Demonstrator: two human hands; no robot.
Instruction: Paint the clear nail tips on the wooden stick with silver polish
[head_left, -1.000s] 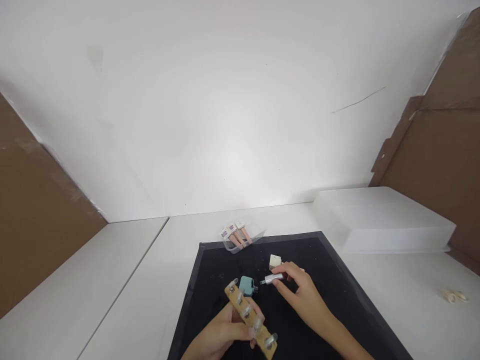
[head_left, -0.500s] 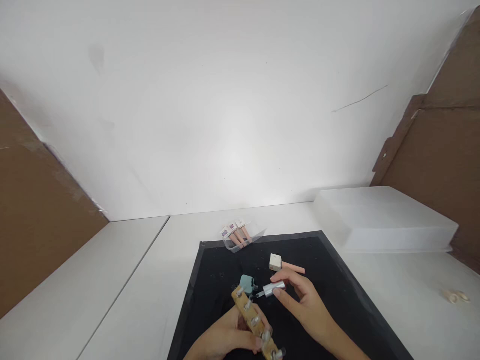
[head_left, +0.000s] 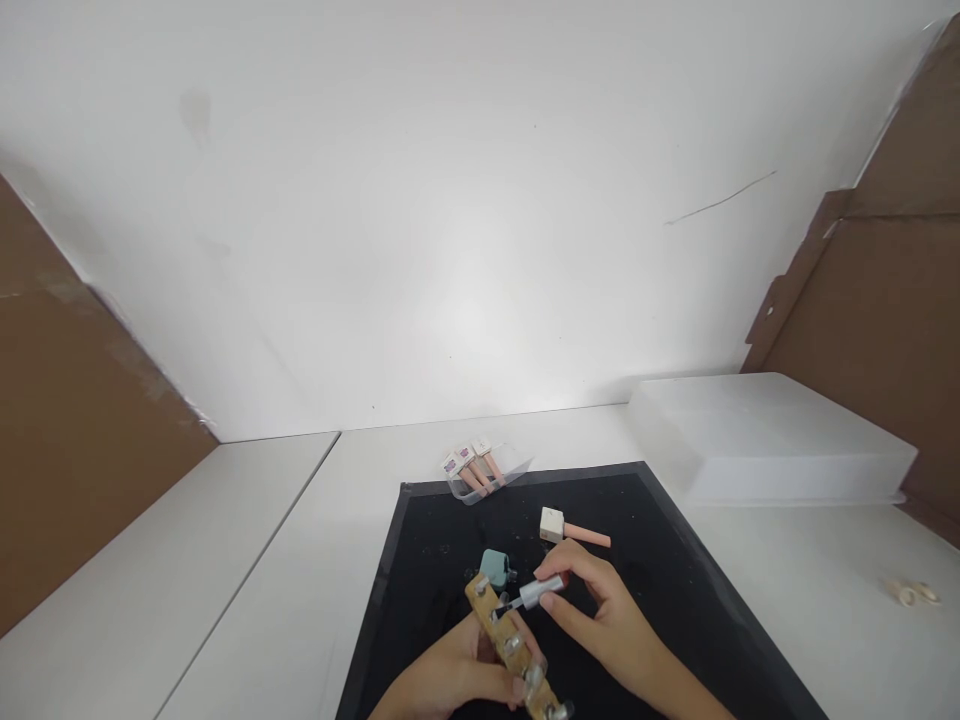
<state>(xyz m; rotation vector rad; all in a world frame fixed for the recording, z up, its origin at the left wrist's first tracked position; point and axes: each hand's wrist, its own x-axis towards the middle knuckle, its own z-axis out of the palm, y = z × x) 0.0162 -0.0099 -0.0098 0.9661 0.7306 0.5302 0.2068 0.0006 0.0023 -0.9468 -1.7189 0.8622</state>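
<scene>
On the black mat (head_left: 660,590), low in the view, the left hand (head_left: 450,680) is closed around a wooden strip (head_left: 510,645) that carries a row of small clear tips; the strip runs slantwise, its far end up near the middle of the mat and its near end down at the bottom edge of the view, with the fingers curled round its lower half and the thumb pressed along its side. The right hand (head_left: 600,610) comes in from the right and pinches a silver brush cap (head_left: 544,590) between thumb and fingertips, the other fingers loosely bent; the cap points left and its dark brush tip reaches the strip's far end, at or just above one of the tips, though contact cannot be made out. A teal bottle (head_left: 493,568) stands just behind the strip's far end, close beside the brush tip. Behind the right hand lies a pink bottle with a cream cap (head_left: 570,528), on its side and apart from the fingers. At the mat's far edge a clear tray (head_left: 517,468) holds three more pink bottles. A white box (head_left: 765,440) sits on the table to the right.
</scene>
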